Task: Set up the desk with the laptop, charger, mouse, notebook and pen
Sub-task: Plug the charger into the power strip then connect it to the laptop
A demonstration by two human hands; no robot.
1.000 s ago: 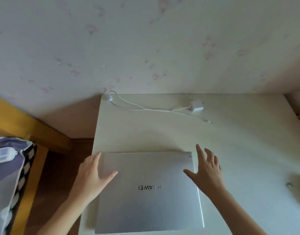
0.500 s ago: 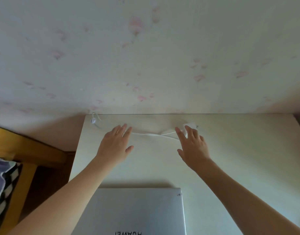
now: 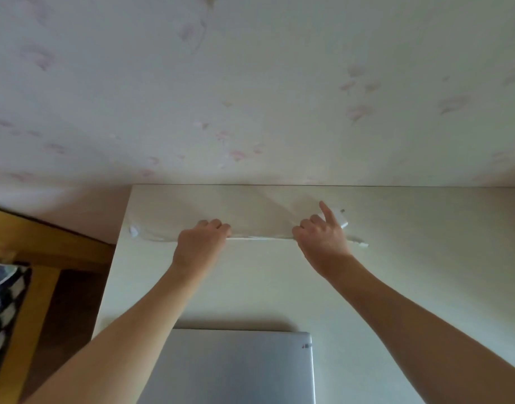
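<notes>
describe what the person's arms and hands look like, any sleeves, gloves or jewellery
Both forearms are bare as far as the frame shows: no sleeves in view. The left hand and right hand wear no gloves, and no rings, watch or bracelets show on fingers or wrists. Nails are too blurred to judge.

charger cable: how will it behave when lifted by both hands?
Likely floppy: the charger cable looks thin, straight only between left hand and right hand, curving slack left of them. The adapter probably weighs one end down. Free plug end may dangle.
</notes>
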